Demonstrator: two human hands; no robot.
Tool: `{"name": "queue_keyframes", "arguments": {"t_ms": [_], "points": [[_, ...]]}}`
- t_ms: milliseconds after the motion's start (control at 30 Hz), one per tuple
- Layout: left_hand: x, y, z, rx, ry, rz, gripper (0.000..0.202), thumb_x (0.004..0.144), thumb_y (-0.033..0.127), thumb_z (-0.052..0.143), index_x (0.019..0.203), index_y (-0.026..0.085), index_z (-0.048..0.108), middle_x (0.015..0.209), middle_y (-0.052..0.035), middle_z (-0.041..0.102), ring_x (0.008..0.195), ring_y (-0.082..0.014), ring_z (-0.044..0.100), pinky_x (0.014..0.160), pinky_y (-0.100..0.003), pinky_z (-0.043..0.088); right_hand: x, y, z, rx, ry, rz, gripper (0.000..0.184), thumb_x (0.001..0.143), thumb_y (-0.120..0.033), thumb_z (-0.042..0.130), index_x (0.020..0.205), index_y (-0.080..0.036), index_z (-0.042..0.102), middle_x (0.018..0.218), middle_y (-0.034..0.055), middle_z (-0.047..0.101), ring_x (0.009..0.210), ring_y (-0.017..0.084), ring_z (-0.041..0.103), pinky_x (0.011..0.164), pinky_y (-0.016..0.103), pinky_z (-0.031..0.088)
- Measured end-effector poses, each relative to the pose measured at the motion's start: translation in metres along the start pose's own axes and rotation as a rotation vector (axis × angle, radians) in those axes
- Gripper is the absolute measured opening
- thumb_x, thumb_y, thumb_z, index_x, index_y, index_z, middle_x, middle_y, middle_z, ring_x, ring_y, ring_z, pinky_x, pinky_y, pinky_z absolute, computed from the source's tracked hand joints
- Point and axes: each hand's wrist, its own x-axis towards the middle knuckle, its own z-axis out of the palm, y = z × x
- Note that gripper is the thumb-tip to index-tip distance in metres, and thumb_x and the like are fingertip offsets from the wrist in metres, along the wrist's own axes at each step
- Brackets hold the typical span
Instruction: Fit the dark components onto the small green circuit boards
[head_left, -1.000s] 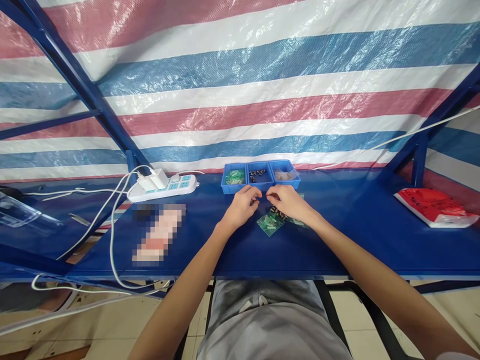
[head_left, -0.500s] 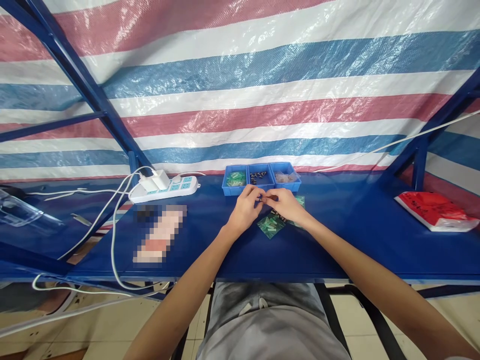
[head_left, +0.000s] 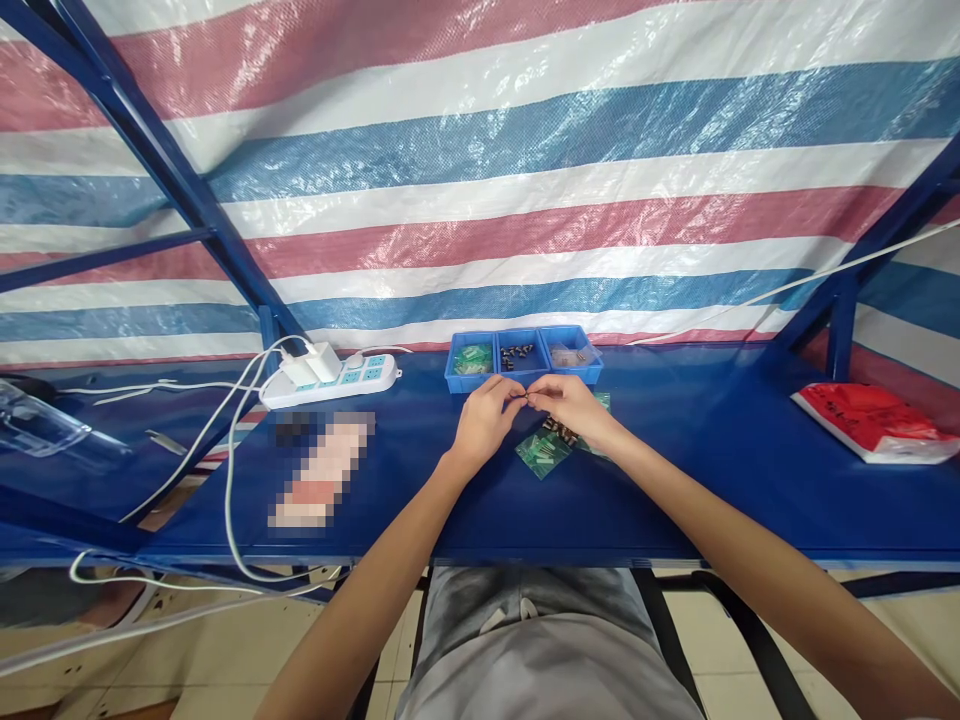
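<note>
Tiny part (head_left: 526, 396), too small to identify: in the head view it sits near the blue trays (head_left: 469, 383), between our left hand (head_left: 484, 418) and right hand (head_left: 571, 406); our fingers, apart a second ago, now meet, seemingly pinching it, so both hands share one piece

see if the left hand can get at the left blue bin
Likely yes: the left hand is just in front of the left blue bin, whose open top looks unobstructed.
</note>
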Motion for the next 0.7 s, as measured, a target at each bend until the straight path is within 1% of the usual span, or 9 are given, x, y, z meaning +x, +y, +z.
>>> {"name": "queue_keyframes", "arguments": {"t_ms": [167,300,467,567,700], "points": [[0.0011,-0.0003,-0.0007,-0.028,-0.002,0.047,0.011,0.095,0.018,0.058,0.097,0.021,0.068,0.093,-0.0024,0.069,0.086,-0.0163,0.066,0.073,-0.027,0.052,-0.0025,-0.0072,0.0016,0.042,0.039,0.044,0.025,0.077,-0.040,0.068,0.085,-0.017,0.070,0.086,0.0046,0.069,0.080,0.019,0.059,0.072,0.032,0.044],[0.0020,0.0005,-0.0018,-0.048,0.007,0.062,0.013,0.095,0.018,0.057,0.099,0.021,0.069,0.095,-0.0032,0.071,0.086,-0.0164,0.068,0.075,-0.028,0.054,-0.0035,-0.0073,0.0022,0.080,0.038,0.079,0.028,0.077,-0.043,0.069,0.087,-0.017,0.071,0.086,0.0048,0.068,0.075,0.018,0.056,0.065,0.030,0.042],[0.0015,-0.0003,-0.0016,-0.065,-0.014,0.058,0.016,0.089,0.017,0.066,0.104,0.021,0.069,0.096,-0.0025,0.069,0.086,-0.0160,0.067,0.075,-0.027,0.055,-0.0043,-0.0036,0.0016,0.175,0.027,0.121,0.029,0.077,-0.044,0.072,0.088,-0.018,0.072,0.088,0.0053,0.068,0.072,0.016,0.053,0.060,0.028,0.038],[0.0010,0.0002,-0.0017,-0.046,-0.014,0.046,0.016,0.086,0.019,0.070,0.102,0.021,0.067,0.096,-0.0027,0.068,0.088,-0.0169,0.067,0.073,-0.027,0.054,-0.0042,-0.0024,0.0019,0.187,0.025,0.128,0.030,0.076,-0.044,0.073,0.090,-0.017,0.073,0.089,0.0054,0.068,0.075,0.016,0.055,0.061,0.028,0.037],[0.0008,0.0025,-0.0024,-0.005,0.010,0.049,0.010,0.088,0.021,0.068,0.098,0.020,0.065,0.093,-0.0024,0.068,0.086,-0.0168,0.065,0.071,-0.026,0.053,-0.0038,-0.0030,0.0023,0.161,0.013,0.124,0.032,0.076,-0.045,0.073,0.091,-0.018,0.073,0.090,0.0053,0.070,0.080,0.018,0.057,0.064,0.028,0.038]]}}
